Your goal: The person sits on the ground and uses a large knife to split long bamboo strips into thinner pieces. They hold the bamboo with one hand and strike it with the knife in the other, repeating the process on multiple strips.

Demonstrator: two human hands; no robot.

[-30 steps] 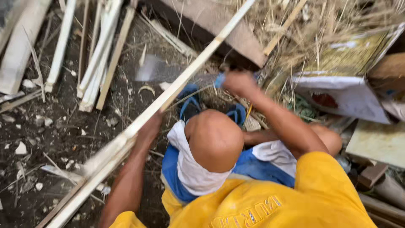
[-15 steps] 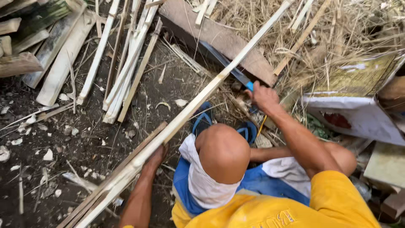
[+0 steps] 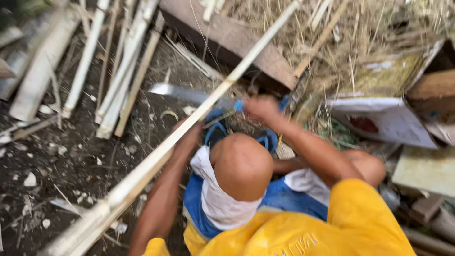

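Note:
A long pale bamboo pole (image 3: 246, 66) runs from the lower left to the top centre. My left hand (image 3: 187, 138) grips it from below, near my bent knee (image 3: 244, 163). My right hand (image 3: 262, 108) is shut on the blue handle of a large knife. Its grey blade (image 3: 182, 94) points left and crosses the pole just above my left hand. The hand and blade are blurred by motion. I squat in a yellow shirt and blue shorts.
Split bamboo slats (image 3: 118, 71) lie in a heap at the upper left on dark dirt strewn with chips. A wooden plank (image 3: 237, 42) lies at the top centre, with dry grass (image 3: 369, 33) behind it. Printed sacks and boards (image 3: 379, 114) crowd the right. Blue sandals (image 3: 270, 140) sit under the knife.
The knife blade has swung from pointing up and away to lying leftward across the pole. My right hand has dropped closer to the pole. The left hand keeps its grip.

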